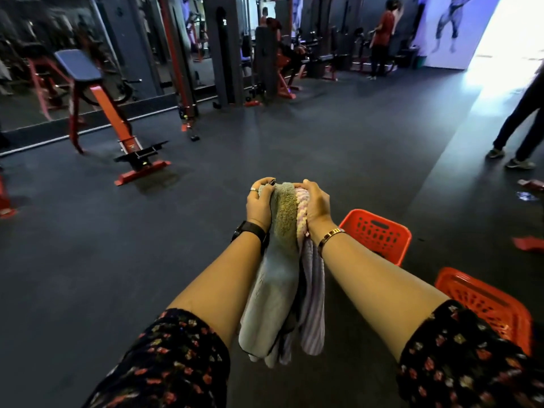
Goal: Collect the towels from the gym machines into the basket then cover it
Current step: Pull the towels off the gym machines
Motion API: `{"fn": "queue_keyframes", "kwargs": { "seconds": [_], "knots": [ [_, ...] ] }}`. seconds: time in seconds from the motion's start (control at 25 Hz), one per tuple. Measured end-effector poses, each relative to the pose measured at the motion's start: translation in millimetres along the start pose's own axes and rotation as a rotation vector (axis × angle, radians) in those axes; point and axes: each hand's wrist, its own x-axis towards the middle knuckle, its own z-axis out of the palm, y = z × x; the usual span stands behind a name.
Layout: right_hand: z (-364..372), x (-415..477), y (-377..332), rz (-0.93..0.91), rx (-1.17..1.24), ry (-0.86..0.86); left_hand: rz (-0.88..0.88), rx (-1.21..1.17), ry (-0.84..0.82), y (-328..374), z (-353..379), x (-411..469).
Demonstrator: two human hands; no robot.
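Above the dark rubber gym floor [117, 260], you hold a bundle of soft towels [282, 260] out in front of you between your 2 hands. Your left hand [259, 206], with a black watch [250, 229] on the wrist, and your right hand [316, 206], with a gold bracelet [331, 234], press in from either side. The fingers [265, 182] of both curl over the top and grip the cloth.

The bundle includes an olive-green terry towel [285, 219], a pink-and-white knobbly towel [300, 210], a pale grey-blue towel [273, 290] and a lilac striped towel [313, 304]. Its long axis runs straight down. The bunched ends sit up in your grip and the loose ends hang free between your forearms, clear of the floor.

On the floor to your right are 2 orange-red perforated plastic baskets, 1 just past your right wrist [379, 231] and 1 nearer, beside your right elbow [485, 304]. You cannot tell from here which takes the towels and which serves as the cover. A red and black gym bench [109, 113] stands well apart on your left.

The step in hand looks like carrying the bundle to a basket. To do it well, swing right, centre it over the open mouth and lower the hanging ends in first. Release only once the cloth is inside, then tuck any edge off the rim so the cover can sit flat.
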Motion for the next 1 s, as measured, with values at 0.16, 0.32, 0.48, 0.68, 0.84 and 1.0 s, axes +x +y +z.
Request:
{"fn": "queue_keyframes", "kwargs": {
  "seconds": [0.16,0.32,0.48,0.68,0.84,1.0],
  "knots": [
    [-18,89,-14,-0.024,-0.030,0.058,-0.009,-0.026,-0.064,-20,57,64],
    [-51,167,-59,-0.071,0.008,0.132,-0.019,-0.037,-0.138,-31,138,131],
    [-87,233,-81,-0.151,0.047,0.286,-0.039,-0.053,-0.243,-52,208,176],
    [-127,320,-125,-0.231,0.032,0.397,-0.050,-0.078,-0.340,-65,307,252],
    [-158,393,-152,-0.264,-0.026,0.521,-0.061,-0.136,-0.443,-84,380,310],
    [-179,465,-182,-0.299,0.016,0.616,-0.091,-0.160,-0.524,-95,449,371]
  ]
}}
